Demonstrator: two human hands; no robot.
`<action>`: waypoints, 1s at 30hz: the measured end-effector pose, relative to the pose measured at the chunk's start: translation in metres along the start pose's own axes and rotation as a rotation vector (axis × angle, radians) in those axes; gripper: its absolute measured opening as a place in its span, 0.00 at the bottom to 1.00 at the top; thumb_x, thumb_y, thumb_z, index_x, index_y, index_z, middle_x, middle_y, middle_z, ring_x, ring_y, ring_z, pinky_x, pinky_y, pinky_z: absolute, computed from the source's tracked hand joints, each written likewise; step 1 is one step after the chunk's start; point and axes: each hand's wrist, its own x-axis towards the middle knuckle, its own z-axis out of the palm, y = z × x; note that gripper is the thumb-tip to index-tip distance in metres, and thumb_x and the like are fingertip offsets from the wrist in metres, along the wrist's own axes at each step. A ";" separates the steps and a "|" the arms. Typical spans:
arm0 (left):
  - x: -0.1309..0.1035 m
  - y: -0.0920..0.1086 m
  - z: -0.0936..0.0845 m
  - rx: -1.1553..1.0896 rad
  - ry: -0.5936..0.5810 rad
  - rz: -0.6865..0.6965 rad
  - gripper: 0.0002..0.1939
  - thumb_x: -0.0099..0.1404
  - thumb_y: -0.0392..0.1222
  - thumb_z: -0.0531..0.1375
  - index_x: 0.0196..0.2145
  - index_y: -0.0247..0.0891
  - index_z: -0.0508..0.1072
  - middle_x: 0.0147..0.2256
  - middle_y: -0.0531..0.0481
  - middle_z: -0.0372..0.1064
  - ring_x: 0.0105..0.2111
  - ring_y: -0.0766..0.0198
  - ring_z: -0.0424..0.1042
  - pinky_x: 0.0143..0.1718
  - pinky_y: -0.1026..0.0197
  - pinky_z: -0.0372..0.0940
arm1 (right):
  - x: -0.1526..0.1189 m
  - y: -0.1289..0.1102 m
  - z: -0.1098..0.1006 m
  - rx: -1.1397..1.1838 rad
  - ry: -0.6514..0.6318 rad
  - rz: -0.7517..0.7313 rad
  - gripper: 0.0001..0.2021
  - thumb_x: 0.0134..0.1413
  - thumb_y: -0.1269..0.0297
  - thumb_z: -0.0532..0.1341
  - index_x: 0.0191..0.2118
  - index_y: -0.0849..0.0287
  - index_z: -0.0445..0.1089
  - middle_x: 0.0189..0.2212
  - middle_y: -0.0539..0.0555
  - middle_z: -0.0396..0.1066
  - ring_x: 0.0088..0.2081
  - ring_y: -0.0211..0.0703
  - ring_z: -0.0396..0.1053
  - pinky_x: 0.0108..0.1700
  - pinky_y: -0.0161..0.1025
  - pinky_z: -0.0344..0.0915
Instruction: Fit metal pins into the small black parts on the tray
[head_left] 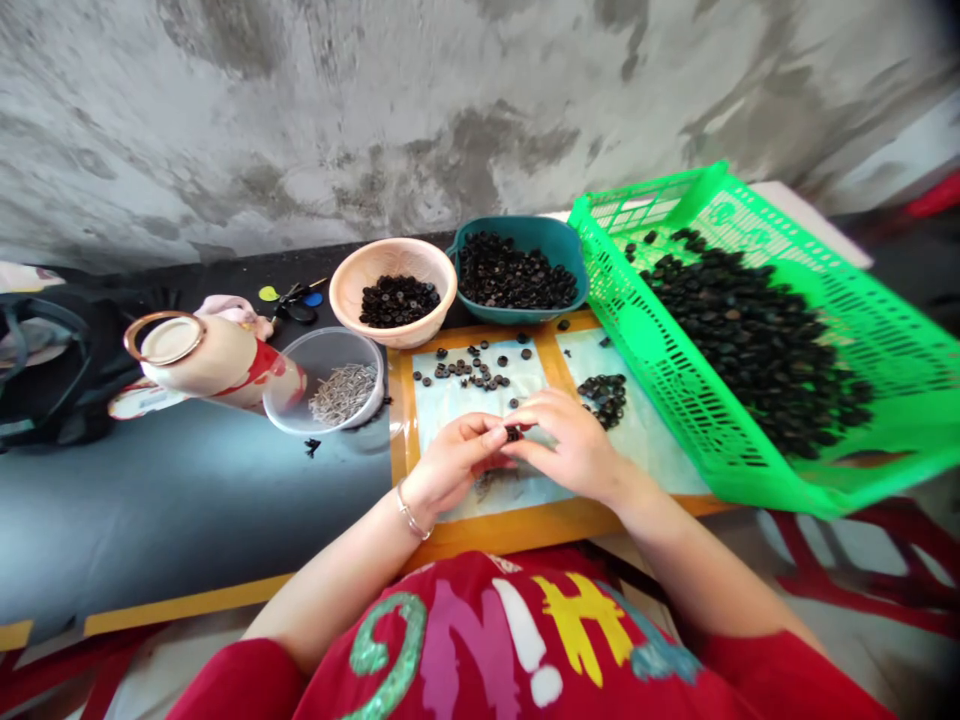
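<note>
Both hands meet over the taped work mat. My left hand (457, 462), with a bracelet at the wrist, pinches one side of a small black part (513, 434). On its other side the thumb and fingers of my right hand (574, 445) close on the same part. Just beyond the hands lie loose black round pieces (480, 372) on the pale sheet. A small heap of black rings (604, 398) sits right of them. Some thin metal pieces (487, 484) show below my left hand, partly hidden.
A clear tub (379, 400) of metal pins stands left, near a cream and red cup (217, 355). Behind are a pink bowl (439, 328) and a teal basin (517, 316), both holding black parts. A green basket (675, 420) of black pieces fills the right.
</note>
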 end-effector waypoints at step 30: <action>-0.009 0.007 0.003 -0.199 -0.058 -0.105 0.12 0.53 0.44 0.72 0.28 0.30 0.79 0.28 0.48 0.74 0.30 0.67 0.73 0.38 0.64 0.70 | 0.011 -0.010 -0.001 -0.102 0.013 -0.156 0.06 0.59 0.68 0.63 0.43 0.61 0.73 0.32 0.55 0.71 0.36 0.45 0.67 0.40 0.46 0.68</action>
